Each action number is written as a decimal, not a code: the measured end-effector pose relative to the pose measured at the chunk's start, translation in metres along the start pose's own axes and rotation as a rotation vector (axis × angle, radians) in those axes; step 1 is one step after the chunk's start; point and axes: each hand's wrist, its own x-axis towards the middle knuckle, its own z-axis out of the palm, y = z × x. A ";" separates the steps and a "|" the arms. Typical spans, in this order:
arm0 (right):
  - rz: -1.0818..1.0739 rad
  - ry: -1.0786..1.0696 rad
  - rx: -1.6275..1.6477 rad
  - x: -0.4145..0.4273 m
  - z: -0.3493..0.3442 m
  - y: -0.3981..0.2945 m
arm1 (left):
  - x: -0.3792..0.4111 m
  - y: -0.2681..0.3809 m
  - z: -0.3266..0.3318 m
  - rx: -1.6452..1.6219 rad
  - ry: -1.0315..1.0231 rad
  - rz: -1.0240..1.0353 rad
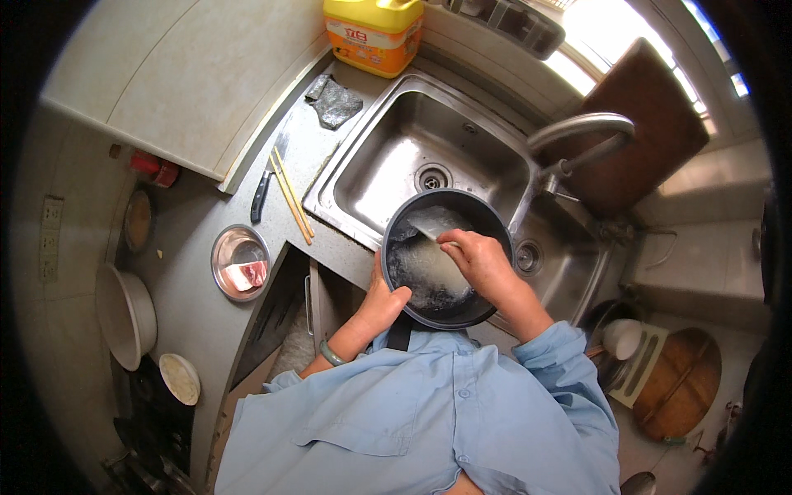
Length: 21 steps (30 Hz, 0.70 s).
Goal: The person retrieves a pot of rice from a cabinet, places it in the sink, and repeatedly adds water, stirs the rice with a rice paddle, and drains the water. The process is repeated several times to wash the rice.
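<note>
A dark round pot [448,318] is held at the sink's near edge, close against my blue shirt. Whitish, cloudy matter [433,266] covers much of its inside. My left hand [388,297] grips the pot's left wall, thumb near the rim. Inside the pot, my right hand [473,253] pinches the handle of a pale utensil [424,230], perhaps a spoon or scraper; its far end lies in the whitish matter and its exact shape is unclear.
Behind the pot is a steel double sink [396,154] with a curved faucet [588,127]. Left on the counter lie chopsticks [291,198], a black-handled knife [261,195], a steel bowl with meat [247,275] and a white basin [127,315]. A yellow-orange jug [373,37] stands behind.
</note>
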 end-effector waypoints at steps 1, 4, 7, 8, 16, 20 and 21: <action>-0.013 0.013 -0.039 -0.001 -0.004 0.005 | 0.000 0.003 0.000 -0.009 -0.007 -0.002; 0.013 -0.046 -0.167 -0.015 -0.020 0.016 | 0.000 0.014 0.000 -0.010 -0.018 -0.013; 0.074 -0.156 -0.202 -0.036 -0.039 0.009 | 0.001 0.014 0.001 -0.012 -0.006 -0.008; 0.091 -0.188 -0.181 -0.043 -0.043 0.006 | 0.001 0.013 0.002 -0.015 0.001 -0.004; 0.173 -0.293 0.190 -0.053 -0.030 -0.033 | 0.002 0.008 0.001 -0.014 0.003 0.059; 0.084 -0.103 0.266 -0.031 0.007 -0.040 | 0.001 0.007 0.002 -0.028 0.014 0.038; 0.060 -0.051 0.197 -0.023 0.011 -0.036 | 0.001 0.008 0.000 -0.034 0.010 0.031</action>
